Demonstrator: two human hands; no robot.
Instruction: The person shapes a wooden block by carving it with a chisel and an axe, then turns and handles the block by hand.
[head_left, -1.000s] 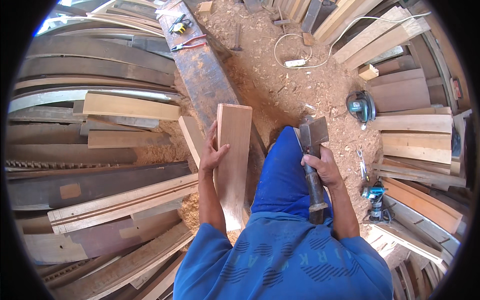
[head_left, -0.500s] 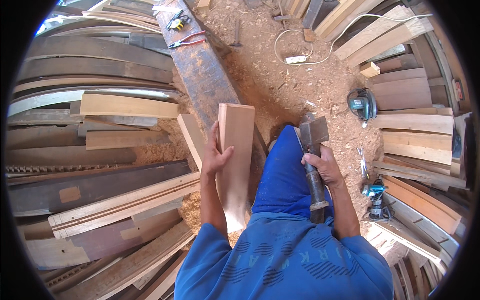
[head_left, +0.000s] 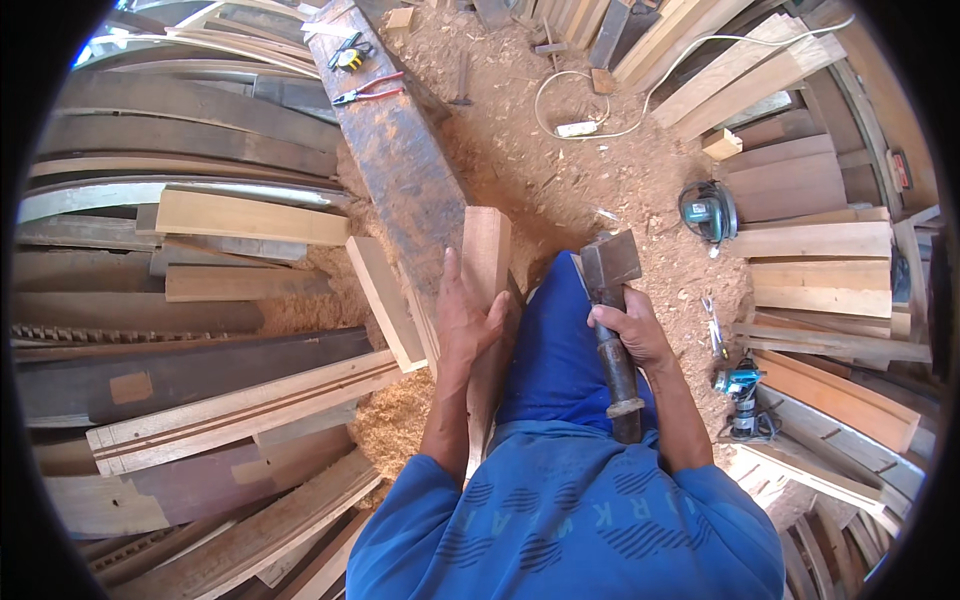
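My left hand (head_left: 468,318) grips a planed wooden board (head_left: 487,240) from its left side, with the fingers along the wood and the thumb over its near face. The board leans upright by my left thigh, its narrow face toward me, over the dark wooden beam (head_left: 405,165). Closed round the upper handle of a hatchet (head_left: 618,350), my right hand (head_left: 638,325) holds it just under the broad metal head. The hatchet lies over my blue trousers, its thick dark handle pointing down toward my shirt.
Pliers (head_left: 368,90) and a tape measure (head_left: 349,60) rest on the beam's far end. A shorter board (head_left: 385,300) leans left of it. On the sawdust-covered floor at right are a circular saw (head_left: 708,211), a teal power tool (head_left: 742,395) and a white power strip (head_left: 577,129). Stacked planks line both sides.
The board has been turned about its length, so a narrower face shows, and it sits slightly further right. My left hand has turned with it. The hatchet stays in my right hand.
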